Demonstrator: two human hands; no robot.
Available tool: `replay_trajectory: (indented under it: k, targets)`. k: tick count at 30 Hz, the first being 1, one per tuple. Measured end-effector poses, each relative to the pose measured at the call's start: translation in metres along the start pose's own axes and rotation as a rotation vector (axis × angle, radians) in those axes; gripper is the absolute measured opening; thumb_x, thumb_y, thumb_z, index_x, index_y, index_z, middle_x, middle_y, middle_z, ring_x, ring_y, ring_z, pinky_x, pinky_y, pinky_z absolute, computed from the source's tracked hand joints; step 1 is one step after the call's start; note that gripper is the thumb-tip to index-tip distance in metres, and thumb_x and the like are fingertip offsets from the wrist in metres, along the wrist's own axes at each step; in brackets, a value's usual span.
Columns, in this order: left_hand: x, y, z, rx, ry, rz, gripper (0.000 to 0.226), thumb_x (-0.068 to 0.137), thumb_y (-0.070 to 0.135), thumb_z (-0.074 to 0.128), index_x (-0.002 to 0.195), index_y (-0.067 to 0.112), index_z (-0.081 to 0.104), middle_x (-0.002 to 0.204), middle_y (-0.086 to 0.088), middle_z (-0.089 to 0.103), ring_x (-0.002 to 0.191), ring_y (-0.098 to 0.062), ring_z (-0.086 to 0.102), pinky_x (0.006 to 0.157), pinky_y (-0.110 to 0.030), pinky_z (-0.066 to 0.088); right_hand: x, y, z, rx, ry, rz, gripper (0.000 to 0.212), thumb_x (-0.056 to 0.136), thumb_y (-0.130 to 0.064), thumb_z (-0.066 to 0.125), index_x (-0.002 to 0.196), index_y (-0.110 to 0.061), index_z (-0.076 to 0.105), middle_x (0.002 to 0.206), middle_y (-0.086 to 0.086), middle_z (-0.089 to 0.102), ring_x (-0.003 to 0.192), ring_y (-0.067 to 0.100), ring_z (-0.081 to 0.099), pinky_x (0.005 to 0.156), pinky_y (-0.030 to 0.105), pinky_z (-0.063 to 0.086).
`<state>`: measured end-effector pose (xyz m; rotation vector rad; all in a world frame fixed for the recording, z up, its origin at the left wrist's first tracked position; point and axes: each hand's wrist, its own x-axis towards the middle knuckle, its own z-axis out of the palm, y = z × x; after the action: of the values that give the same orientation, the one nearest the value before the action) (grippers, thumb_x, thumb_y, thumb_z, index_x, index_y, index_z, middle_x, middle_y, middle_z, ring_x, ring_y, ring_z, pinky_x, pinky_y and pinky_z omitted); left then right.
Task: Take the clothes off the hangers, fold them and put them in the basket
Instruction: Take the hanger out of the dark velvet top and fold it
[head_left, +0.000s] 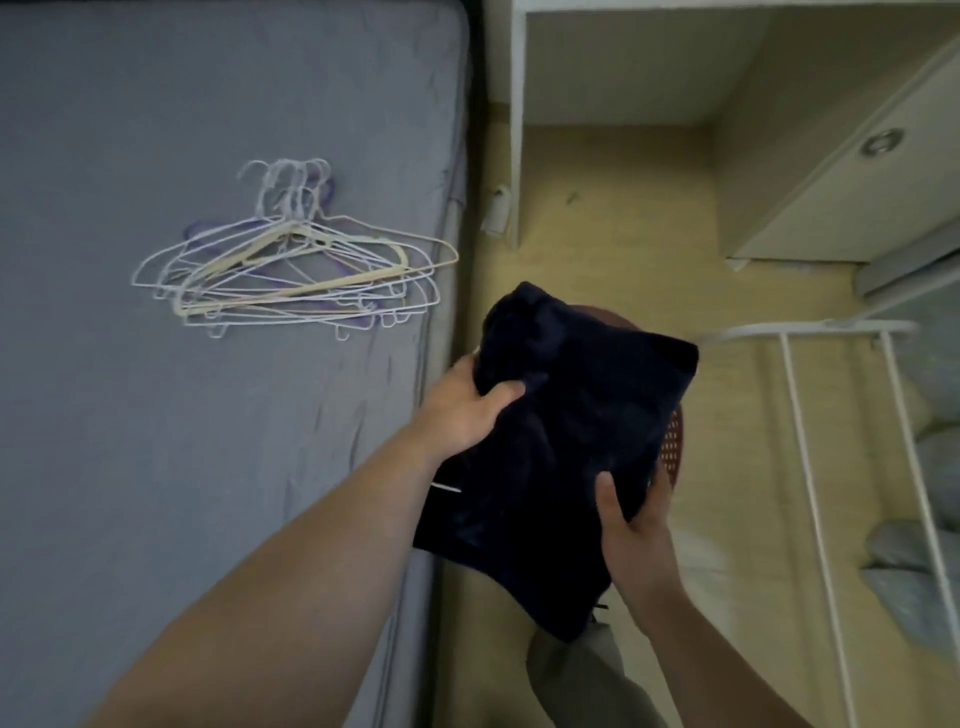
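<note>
Currently both hands hold the folded dark garment (566, 447) in the air: the left hand (462, 410) grips its left edge with the thumb on top, and the right hand (631, 525) pinches the near right edge, thumb on top, fingers underneath. The garment is over the red perforated basket (671, 441), which is mostly hidden below it, just beside the bed (156, 467). Bare hangers (291, 270) lie piled on the bed, well apart from the garment.

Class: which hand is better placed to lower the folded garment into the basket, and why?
Right, probably: the right hand grips the garment next to the basket, whose rim shows beside it; the left hand holds the edge nearer the bed.
</note>
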<state>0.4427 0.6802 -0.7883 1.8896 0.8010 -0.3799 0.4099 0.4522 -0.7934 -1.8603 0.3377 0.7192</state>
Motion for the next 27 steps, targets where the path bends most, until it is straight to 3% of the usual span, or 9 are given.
replay_trajectory:
  k: [3, 6, 9, 12, 14, 16, 19, 22, 27]
  targets:
    - [0.058, -0.007, 0.033, 0.146, -0.077, 0.037, 0.057, 0.089, 0.052, 0.062, 0.141, 0.032, 0.046, 0.115, 0.013, 0.062, 0.105, -0.012, 0.056, 0.088, -0.024, 0.039, 0.043, 0.021, 0.002, -0.057, 0.095, 0.017, 0.066, 0.096, -0.053, 0.049, 0.15, -0.048, 0.011, 0.146, -0.013, 0.045, 0.126, 0.015, 0.05, 0.105, 0.045, 0.047]
    - [0.102, -0.033, 0.062, 0.389, -0.126, 0.04, 0.073, 0.088, 0.063, 0.056, 0.147, 0.024, 0.037, 0.135, -0.002, 0.058, 0.122, -0.025, 0.056, 0.101, -0.034, 0.044, 0.084, 0.043, 0.009, -0.265, 0.128, 0.117, 0.072, 0.098, -0.047, 0.047, 0.154, -0.037, 0.004, 0.154, 0.001, 0.032, 0.135, 0.026, 0.043, 0.106, 0.048, 0.045]
    - [0.109, -0.042, 0.082, 0.718, -0.095, 0.024, 0.085, 0.094, 0.056, 0.049, 0.156, 0.015, 0.006, 0.16, -0.012, 0.018, 0.137, -0.033, 0.039, 0.106, -0.043, 0.041, 0.11, 0.041, 0.014, -0.662, 0.108, 0.15, 0.087, 0.093, -0.034, 0.051, 0.154, -0.028, -0.009, 0.161, 0.011, 0.006, 0.143, 0.036, 0.027, 0.111, 0.05, 0.037]
    - [0.094, -0.023, 0.095, 0.921, 0.062, 0.435, 0.084, 0.086, 0.031, 0.049, 0.156, 0.025, 0.003, 0.164, -0.012, -0.006, 0.147, -0.039, 0.016, 0.115, -0.057, 0.026, 0.124, 0.021, 0.012, -0.947, 0.114, -0.142, 0.103, 0.081, -0.034, 0.061, 0.156, -0.024, -0.009, 0.163, 0.013, -0.004, 0.148, 0.036, 0.011, 0.118, 0.05, 0.02]
    - [0.093, -0.006, 0.097, 1.111, 0.034, 0.674, 0.084, 0.084, 0.034, 0.047, 0.157, 0.029, 0.006, 0.164, -0.013, -0.01, 0.149, -0.041, -0.004, 0.113, -0.068, 0.009, 0.135, 0.008, 0.011, -1.054, 0.107, -0.272, 0.107, 0.077, -0.04, 0.065, 0.157, -0.025, -0.005, 0.163, 0.013, -0.004, 0.149, 0.038, 0.006, 0.12, 0.055, 0.015]
    - [0.097, 0.001, 0.098, 1.293, -0.076, 0.762, 0.087, 0.086, 0.043, 0.056, 0.158, 0.024, 0.009, 0.164, -0.011, -0.01, 0.149, -0.039, -0.013, 0.111, -0.071, 0.0, 0.145, -0.002, 0.013, -1.167, -0.01, -0.236, 0.11, 0.079, -0.05, 0.064, 0.156, -0.025, -0.01, 0.163, 0.012, -0.015, 0.149, 0.04, -0.005, 0.119, 0.06, 0.009]
    - [0.11, -0.011, 0.093, 1.406, -0.262, 0.625, 0.109, 0.081, 0.051, 0.064, 0.157, 0.021, -0.008, 0.162, -0.007, -0.024, 0.146, -0.037, -0.026, 0.112, -0.068, -0.006, 0.161, -0.007, 0.017, -1.312, -0.259, -0.12, 0.126, 0.076, -0.067, 0.065, 0.15, -0.027, -0.029, 0.153, 0.01, -0.041, 0.146, 0.04, -0.025, 0.116, 0.067, 0.008]
    - [0.134, -0.021, 0.078, 1.511, -0.46, 0.451, 0.135, 0.069, 0.049, 0.077, 0.151, 0.024, -0.028, 0.154, -0.003, -0.042, 0.142, -0.035, -0.034, 0.113, -0.066, -0.006, 0.182, -0.011, 0.02, -1.38, -0.422, -0.09, 0.141, 0.066, -0.073, 0.072, 0.145, -0.033, -0.037, 0.148, 0.007, -0.05, 0.144, 0.038, -0.031, 0.114, 0.069, 0.004]
    - [0.166, -0.033, 0.081, 1.612, -0.526, 0.387, 0.156, 0.057, 0.054, 0.088, 0.144, 0.026, -0.039, 0.149, -0.002, -0.048, 0.142, -0.033, -0.034, 0.115, -0.063, -0.008, 0.212, 0.003, 0.025, -1.41, -0.474, -0.074, 0.143, 0.061, -0.076, 0.073, 0.143, -0.039, -0.038, 0.145, 0.002, -0.054, 0.145, 0.034, -0.03, 0.116, 0.065, 0.004]
